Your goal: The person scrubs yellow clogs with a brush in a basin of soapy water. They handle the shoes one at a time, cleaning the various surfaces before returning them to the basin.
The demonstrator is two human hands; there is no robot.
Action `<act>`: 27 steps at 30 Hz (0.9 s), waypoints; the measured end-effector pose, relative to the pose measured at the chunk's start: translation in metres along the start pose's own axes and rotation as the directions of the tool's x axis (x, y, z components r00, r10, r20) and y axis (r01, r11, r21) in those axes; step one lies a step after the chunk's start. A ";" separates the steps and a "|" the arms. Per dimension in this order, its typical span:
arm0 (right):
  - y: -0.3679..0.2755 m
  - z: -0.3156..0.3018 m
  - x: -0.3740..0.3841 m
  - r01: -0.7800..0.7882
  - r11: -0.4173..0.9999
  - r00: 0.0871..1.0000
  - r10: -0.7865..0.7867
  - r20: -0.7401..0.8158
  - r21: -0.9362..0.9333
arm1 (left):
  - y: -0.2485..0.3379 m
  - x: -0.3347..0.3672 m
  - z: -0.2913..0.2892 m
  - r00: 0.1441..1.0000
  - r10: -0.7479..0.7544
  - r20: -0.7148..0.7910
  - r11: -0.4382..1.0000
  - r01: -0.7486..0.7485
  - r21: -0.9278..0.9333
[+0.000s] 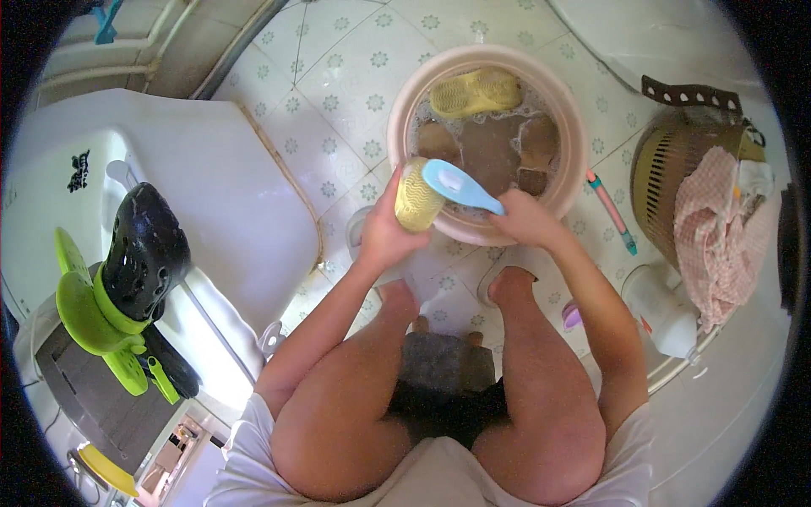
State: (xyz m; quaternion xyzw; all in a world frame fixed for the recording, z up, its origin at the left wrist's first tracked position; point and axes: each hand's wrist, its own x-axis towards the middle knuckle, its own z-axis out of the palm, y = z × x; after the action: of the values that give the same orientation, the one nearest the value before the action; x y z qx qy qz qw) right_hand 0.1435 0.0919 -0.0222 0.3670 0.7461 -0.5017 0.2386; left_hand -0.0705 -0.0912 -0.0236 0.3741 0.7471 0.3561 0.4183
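My left hand [386, 238] is closed round a yellow shoe [416, 201] with a patterned sole, held over the near left rim of a pale pink basin [400, 114]. In my right hand [530, 218] is the handle end of a light blue scrub brush [460, 183]. The brush head lies against the shoe's right side, and its bristles are hidden. Another yellow shoe [476, 93] floats at the far side of the basin, its textured sole up. Murky brown water with some suds fills the basin, and brownish shapes in it are hard to make out.
Black clogs [148, 245] and lime-green slippers [80, 308] are at the left by the white tub [203, 160]. To the right are a brown basket [663, 182] with a pink checked cloth [714, 228], a white bottle [659, 313] and a coral-and-teal stick [612, 211] on the tiles.
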 end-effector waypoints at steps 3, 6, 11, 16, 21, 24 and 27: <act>-0.027 0.000 0.031 0.021 0.997 0.999 -0.018 -0.047 0.071 | 0.006 0.001 0.006 0.999 -0.045 0.025 0.999 0.045 -0.020; -0.036 -0.002 0.043 0.102 0.993 0.993 -0.099 -0.060 0.054 | 0.009 0.002 0.004 0.995 -0.090 0.042 0.995 0.091 -0.032; 0.020 -0.006 -0.002 0.021 0.994 0.999 -0.026 0.044 0.111 | 0.008 0.003 -0.004 0.997 -0.056 0.057 0.998 0.056 0.006; -0.023 -0.008 0.032 0.034 0.988 0.999 -0.037 0.014 0.153 | 0.007 0.002 0.004 1.000 -0.003 0.028 1.000 0.003 0.000; -0.031 -0.020 0.038 0.101 0.985 0.991 -0.112 0.070 0.137 | -0.005 0.002 0.002 1.000 -0.002 0.018 0.999 0.002 -0.045; 0.006 -0.025 0.009 0.081 0.990 0.995 -0.086 0.042 0.119 | -0.004 0.003 0.000 0.997 -0.043 0.070 0.999 0.045 -0.023; 0.009 -0.022 0.007 -0.078 0.974 0.991 0.051 0.126 0.214 | 0.003 0.003 0.001 0.999 -0.022 0.044 1.000 0.022 0.002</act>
State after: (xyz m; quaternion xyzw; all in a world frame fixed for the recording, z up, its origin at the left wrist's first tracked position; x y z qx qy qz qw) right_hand 0.1467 0.1166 -0.0242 0.3843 0.6585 -0.5936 0.2575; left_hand -0.0700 -0.0869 -0.0227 0.3738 0.7421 0.3428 0.4383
